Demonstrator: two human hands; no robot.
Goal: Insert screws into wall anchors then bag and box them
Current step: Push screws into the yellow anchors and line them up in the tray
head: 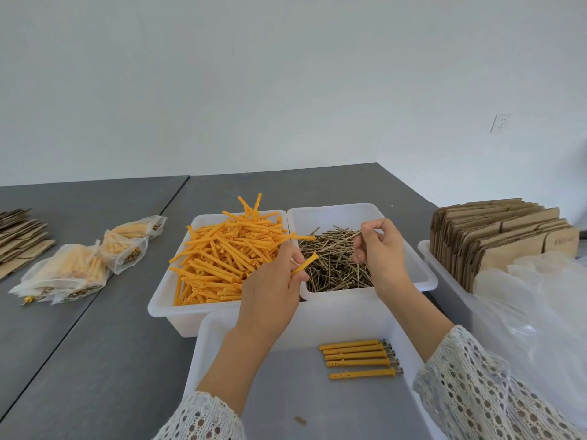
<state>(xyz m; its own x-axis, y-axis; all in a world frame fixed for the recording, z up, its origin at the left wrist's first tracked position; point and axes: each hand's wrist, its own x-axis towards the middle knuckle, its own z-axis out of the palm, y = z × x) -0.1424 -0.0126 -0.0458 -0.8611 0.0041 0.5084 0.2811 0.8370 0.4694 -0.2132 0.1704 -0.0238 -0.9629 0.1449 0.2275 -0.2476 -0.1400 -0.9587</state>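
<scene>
five finished anchors (pixel 360 358), each with a screw head showing at its right end, lie side by side in the near white tray (pixel 222 350), so this batch looks only just begun. the left hand (pixel 270 287) has its fingers curled round one orange anchor (pixel 305 263), flared end up, over the seam between the two far bins. the right hand (pixel 379 246) pinches a single screw (pixel 346 236) between thumb and forefinger above the screw bin (pixel 422 274); screw and anchor are near each other but not yet joined. judging from this, the step in hand is another insertion. the anchor bin (pixel 162 300) is heaped and the screws are plentiful, so much assembling remains. bagging has clearly been done for some: several filled clear bags (pixel 73 268) sit on the table (pixel 95 360) at left. empty bags (pixel 524 296) wait at right beside a bin of flat cardboard boxes (pixel 502 236), and more flat cardboard (pixel 22 236) lies far left; no folded or filled box is visible, so boxing seems not yet started.
</scene>
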